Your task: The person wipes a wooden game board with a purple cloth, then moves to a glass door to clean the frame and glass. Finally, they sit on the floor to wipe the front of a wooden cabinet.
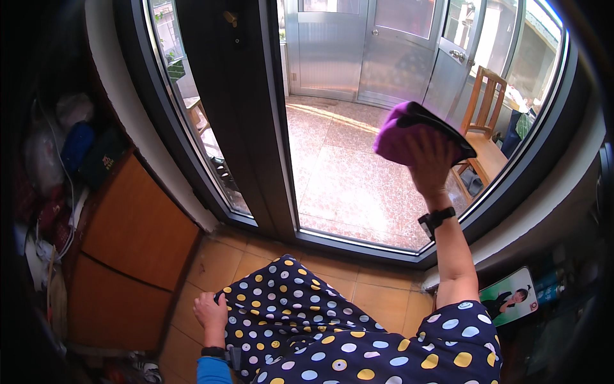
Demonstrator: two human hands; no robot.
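My right hand [429, 161] is spread flat on a purple cloth [395, 129] with a dark edge, at the pane of a glass door [336, 192]. A black band with a small device circles that wrist. The cloth is slightly blurred and its far side is hidden. Low on the left, my left hand [210, 309] touches the side of a navy polka-dot garment [297, 307] that covers my lap. Its fingers are curled, and I cannot tell whether they grip the fabric. A dark band and a blue sleeve [213, 369] are on that arm.
The dark door frame [240, 120] stands left of the pane. A wooden cabinet [139, 221] with bags and boxes on it is at left. A lit phone [511, 295] leans at right. Beyond the glass are a wooden chair [484, 129] and metal doors [331, 57].
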